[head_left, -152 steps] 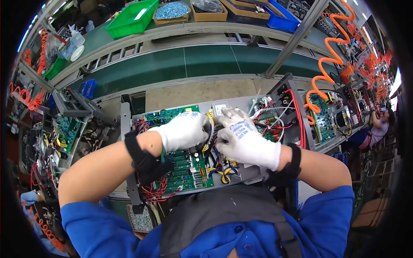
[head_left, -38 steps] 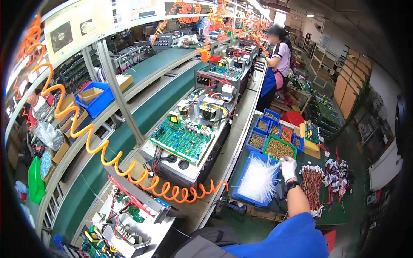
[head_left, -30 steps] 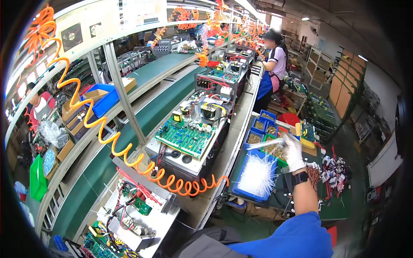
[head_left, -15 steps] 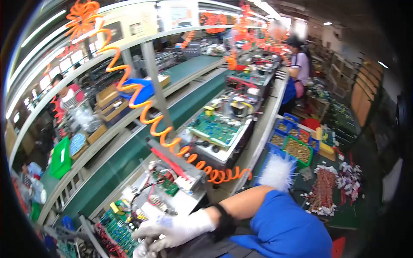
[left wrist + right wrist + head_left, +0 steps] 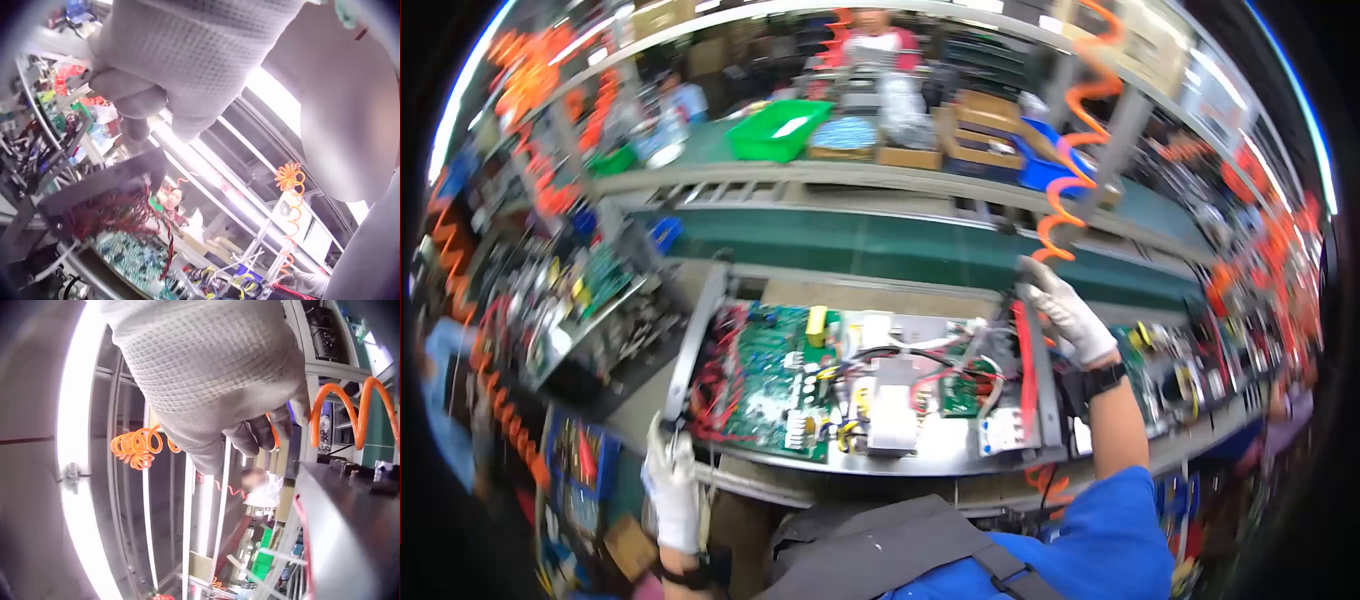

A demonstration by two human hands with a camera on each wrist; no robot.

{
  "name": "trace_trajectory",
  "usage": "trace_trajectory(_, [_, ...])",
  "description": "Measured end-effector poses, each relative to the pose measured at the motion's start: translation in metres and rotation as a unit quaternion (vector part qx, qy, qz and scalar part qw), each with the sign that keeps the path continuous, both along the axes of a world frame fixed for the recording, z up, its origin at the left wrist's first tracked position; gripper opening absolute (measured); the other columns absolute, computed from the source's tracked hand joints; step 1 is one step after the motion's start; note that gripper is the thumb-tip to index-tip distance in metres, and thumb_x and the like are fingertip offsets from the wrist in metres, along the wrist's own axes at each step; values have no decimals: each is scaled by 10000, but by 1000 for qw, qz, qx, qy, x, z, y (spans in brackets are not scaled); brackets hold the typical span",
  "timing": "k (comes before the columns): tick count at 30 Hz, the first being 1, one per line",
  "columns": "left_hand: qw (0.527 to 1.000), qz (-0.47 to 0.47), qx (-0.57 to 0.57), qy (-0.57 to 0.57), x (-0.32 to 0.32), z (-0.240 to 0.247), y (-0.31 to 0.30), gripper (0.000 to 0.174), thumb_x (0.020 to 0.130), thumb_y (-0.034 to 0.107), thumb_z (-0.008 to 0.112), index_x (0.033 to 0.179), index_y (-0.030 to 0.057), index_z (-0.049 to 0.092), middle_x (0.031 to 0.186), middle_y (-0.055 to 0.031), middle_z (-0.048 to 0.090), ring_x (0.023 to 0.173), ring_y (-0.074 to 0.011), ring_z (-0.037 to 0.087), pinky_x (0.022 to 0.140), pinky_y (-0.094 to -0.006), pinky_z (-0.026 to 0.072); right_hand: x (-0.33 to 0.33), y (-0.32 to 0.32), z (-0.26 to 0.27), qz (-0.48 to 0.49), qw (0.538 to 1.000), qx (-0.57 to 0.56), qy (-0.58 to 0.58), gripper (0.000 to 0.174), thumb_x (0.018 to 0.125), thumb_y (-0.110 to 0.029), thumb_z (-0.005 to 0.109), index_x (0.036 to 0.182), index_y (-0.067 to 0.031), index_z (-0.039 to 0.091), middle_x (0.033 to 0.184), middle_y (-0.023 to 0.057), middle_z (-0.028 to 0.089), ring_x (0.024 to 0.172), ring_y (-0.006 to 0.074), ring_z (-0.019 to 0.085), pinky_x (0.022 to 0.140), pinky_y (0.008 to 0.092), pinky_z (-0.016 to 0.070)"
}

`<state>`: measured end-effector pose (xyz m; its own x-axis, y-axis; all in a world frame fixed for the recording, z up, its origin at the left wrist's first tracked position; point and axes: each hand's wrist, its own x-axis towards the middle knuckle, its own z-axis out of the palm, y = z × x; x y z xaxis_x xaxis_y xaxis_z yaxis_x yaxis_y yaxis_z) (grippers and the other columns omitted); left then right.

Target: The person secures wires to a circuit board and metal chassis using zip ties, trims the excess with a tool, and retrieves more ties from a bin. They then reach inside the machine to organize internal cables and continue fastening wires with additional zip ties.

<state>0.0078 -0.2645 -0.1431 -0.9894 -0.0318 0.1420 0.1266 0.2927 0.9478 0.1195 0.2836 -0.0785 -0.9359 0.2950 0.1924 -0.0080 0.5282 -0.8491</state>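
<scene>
An open metal chassis carries a green circuit board (image 5: 775, 385), wires and a pale boxy part (image 5: 892, 415). My gloved left hand (image 5: 670, 485) is at the near corner of its left end plate (image 5: 697, 345). In the left wrist view, the fingers (image 5: 140, 103) curl down onto that end plate (image 5: 103, 184). Past the far end of the right-hand panel (image 5: 1048, 390) reaches my gloved right hand (image 5: 1072, 318). Its loosely bent fingers (image 5: 247, 437) stand just above the panel corner (image 5: 325, 512) in the right wrist view, with nothing visible in them.
An orange coiled hose (image 5: 1055, 215) hangs behind the right hand. Beyond the chassis runs a green conveyor (image 5: 840, 240), with a green bin (image 5: 780, 130) on the shelf behind. Neighbouring chassis stand left (image 5: 585, 310) and right (image 5: 1190, 375). A blue bin (image 5: 580, 460) is at lower left.
About one second ago my right hand held thin white strips above the right-side table. Both hands then came together low in front; now they are apart at the chassis, and my view has swung left.
</scene>
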Motion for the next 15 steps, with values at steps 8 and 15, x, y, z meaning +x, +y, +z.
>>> trace_trajectory(8, [963, 83, -243, 82, -18, 0, -1, 356, 910, 219, 552, 1226, 55, 569, 975, -214, 672, 869, -398, 646, 749, -453, 503, -31, -5, -21, -29, 998, -63, 1, 140, 899, -147, 606, 945, -23, 559, 846, 15, 594, 791, 101, 566, 706, 250, 467])
trace_trajectory(15, [972, 50, -224, 47, -53, 10, -21, 416, 930, 313, 517, 1217, 17, 576, 1062, -231, 655, 969, -398, 630, 843, -442, 493, 30, -54, -1, 0, 995, -52, -82, 394, 936, -345, 596, 1122, -5, 526, 1010, 120, 663, 913, 153, 604, 865, 297, 461])
